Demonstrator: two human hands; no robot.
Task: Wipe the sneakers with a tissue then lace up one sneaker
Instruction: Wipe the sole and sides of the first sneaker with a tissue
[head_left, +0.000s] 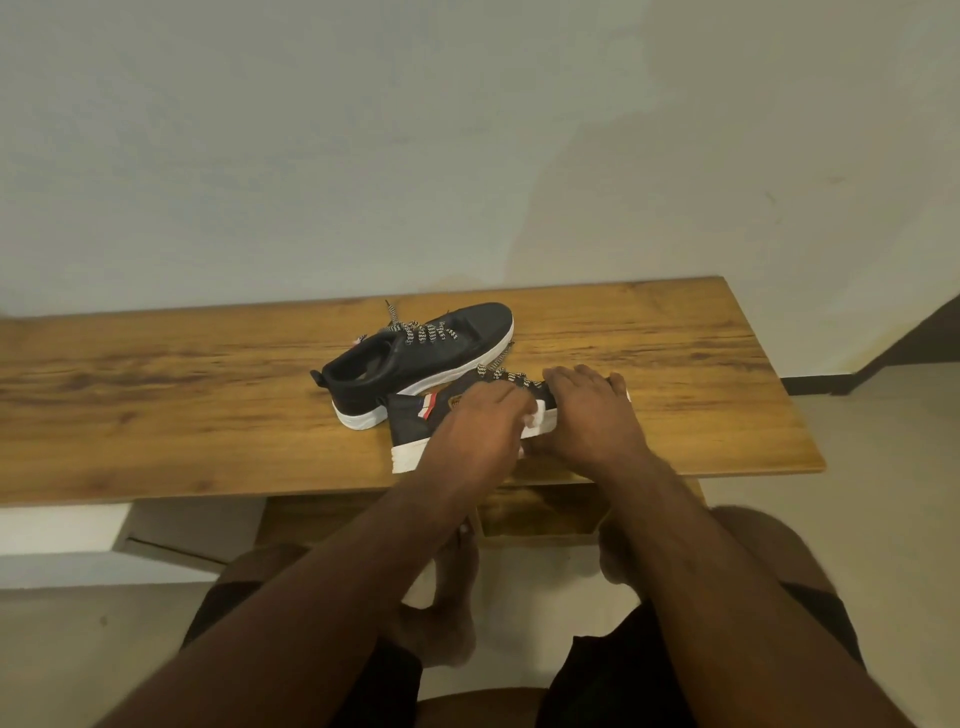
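Two black sneakers with white soles and black-and-white zigzag laces lie on a wooden table (156, 395). The far sneaker (415, 358) stands upright, toe pointing right. The near sneaker (415, 423) lies by the table's front edge, its heel with a red and white stripe to the left. My left hand (475, 423) presses a white tissue (535, 415) against the near sneaker's side. My right hand (592, 410) rests flat over that sneaker's toe end, holding it down. Both hands hide much of this shoe.
The table stands against a pale wall (467, 130). Its front edge runs just under my hands, with a wooden shelf (540, 512) below. My bare legs and feet (452, 597) are under the table on a light floor.
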